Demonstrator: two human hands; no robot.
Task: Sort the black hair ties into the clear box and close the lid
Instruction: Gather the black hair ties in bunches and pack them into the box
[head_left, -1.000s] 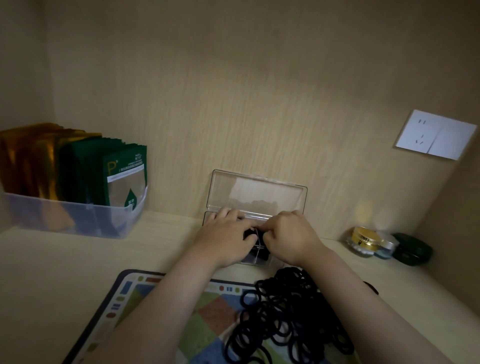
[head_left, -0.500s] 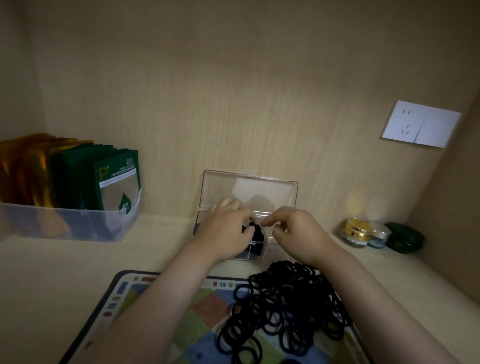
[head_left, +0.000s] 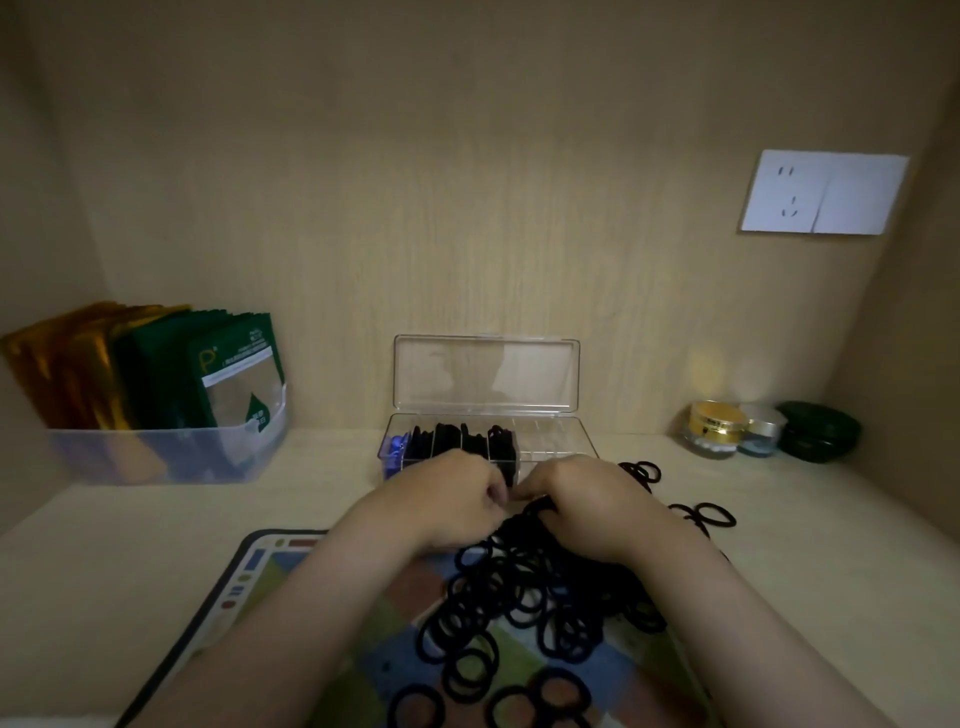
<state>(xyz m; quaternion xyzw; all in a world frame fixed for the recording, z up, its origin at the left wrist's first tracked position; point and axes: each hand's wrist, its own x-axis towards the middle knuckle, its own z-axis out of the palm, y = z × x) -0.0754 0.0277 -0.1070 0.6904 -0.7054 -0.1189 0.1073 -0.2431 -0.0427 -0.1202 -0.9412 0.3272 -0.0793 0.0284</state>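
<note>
1. Both forearms reach in from the bottom of the frame and converge at centre, the hands nearly touching just in front of the clear box (head_left: 553, 441).
2. The left hand (head_left: 447, 499) lies knuckles up with its fingers curled in toward the other hand. Whether it pinches anything I cannot tell, as the fingertips are hidden.
3. The right hand (head_left: 587, 504) is also knuckles up. Its fingers are clenched into the top of the pile and grasp some of the hair ties (head_left: 524, 587).
4. That loose pile spreads over the lower centre on a patterned mat (head_left: 249, 577), with a few strays on the bare surface (head_left: 156, 519) to the right.
5. More black ties stand packed in the box's left and middle compartments.
6. Its lid (head_left: 485, 374) is raised, upright against the back wall.
7. A bin of sachets (head_left: 156, 457) sits at the left, small jars (head_left: 719, 428) at the right and a socket plate (head_left: 823, 192) at the upper right.
</note>
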